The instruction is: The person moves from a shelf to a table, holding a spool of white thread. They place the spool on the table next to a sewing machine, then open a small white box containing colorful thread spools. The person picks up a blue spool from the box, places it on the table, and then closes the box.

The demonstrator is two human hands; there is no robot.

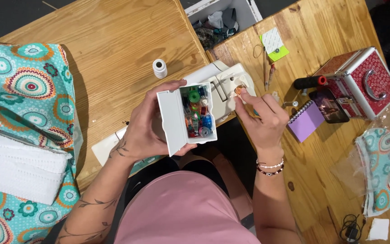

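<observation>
Head view. Left hand (147, 129) holds a small white plastic box (190, 115) with its hinged lid swung open to the left. Fingers (170, 86) wrap over the top edge of the lid, thumb under the lower edge; the grip is closed around the box. Inside the box: bobbins wound with coloured thread, green, orange, red and blue, packed in one column.

Right hand (262, 117) is just right of the box. Thumb and forefinger are pinched shut on a small orange-brown bobbin (239, 90), held at the fingertips directly over the top of the white sewing machine (224, 83). Remaining fingers are curled loosely. Beaded bracelets (270, 167) sit on the right wrist.

Above and left of the left-hand fingers, a white thread spool (160, 68) stands upright on the wooden counter (113, 40). Far left of the left hand: turquoise patterned fabric (23, 90) with a folded white textile (19, 167) lying on it.

Right of the right-hand fingers: a purple spiral notepad (305, 121), a dark phone (329, 105) beside it, then a red patterned case with metal trim and a handle (362, 81). A black-and-red tool (310, 82) lies touching the case. Lower right, well apart from the fingers, cut pieces of the same turquoise fabric (384, 167) lie under clear plastic.
</observation>
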